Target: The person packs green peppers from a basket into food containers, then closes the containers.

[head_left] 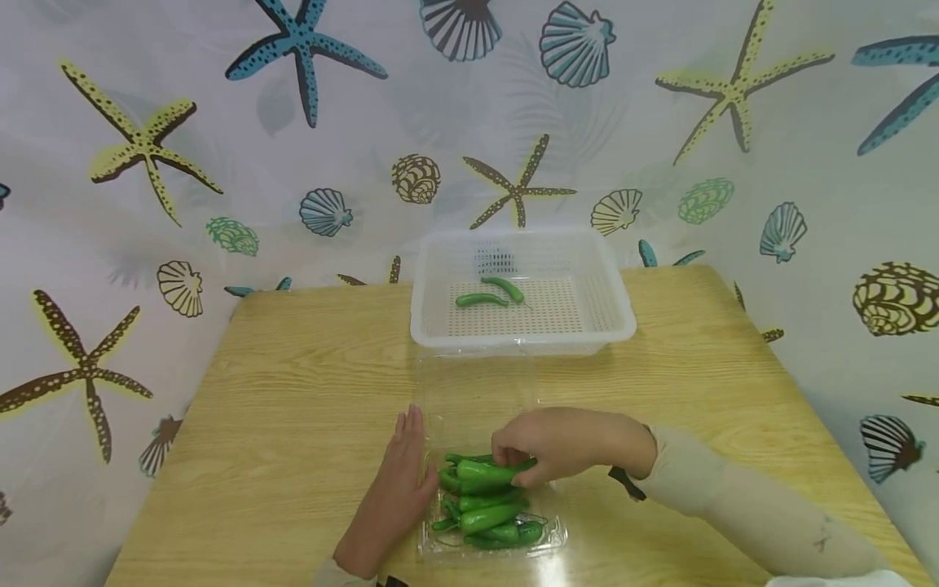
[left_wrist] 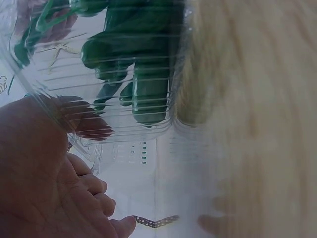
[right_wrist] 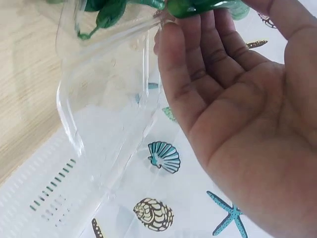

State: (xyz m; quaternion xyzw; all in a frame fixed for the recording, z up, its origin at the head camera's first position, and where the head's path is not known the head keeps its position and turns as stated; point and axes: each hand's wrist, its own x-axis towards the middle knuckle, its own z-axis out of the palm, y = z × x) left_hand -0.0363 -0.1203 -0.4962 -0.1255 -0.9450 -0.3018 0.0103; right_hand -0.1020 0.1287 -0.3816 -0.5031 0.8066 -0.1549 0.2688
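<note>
A clear plastic clamshell box point(head_left: 559, 540) stands near the front of the table, its lid point(head_left: 477, 387) laid back towards the basket. Several green peppers point(head_left: 491, 515) are heaped inside. With fingers straight, my left hand point(head_left: 396, 477) lies along the box's left side, the thumb against its wall. In the left wrist view peppers point(left_wrist: 151, 91) show through the ribbed wall. From the right, my right hand point(head_left: 568, 444) reaches over the box and holds a green pepper point(head_left: 480, 473) by one end, between thumb and fingers. The same pepper point(right_wrist: 193, 7) is partly cut off in the right wrist view.
Behind the box stands a white perforated basket point(head_left: 623, 326), with two green peppers point(head_left: 480, 300) on its floor. The lid's far edge reaches the basket's front. A patterned cloth point(head_left: 352, 147) hangs behind the wooden table point(head_left: 308, 391).
</note>
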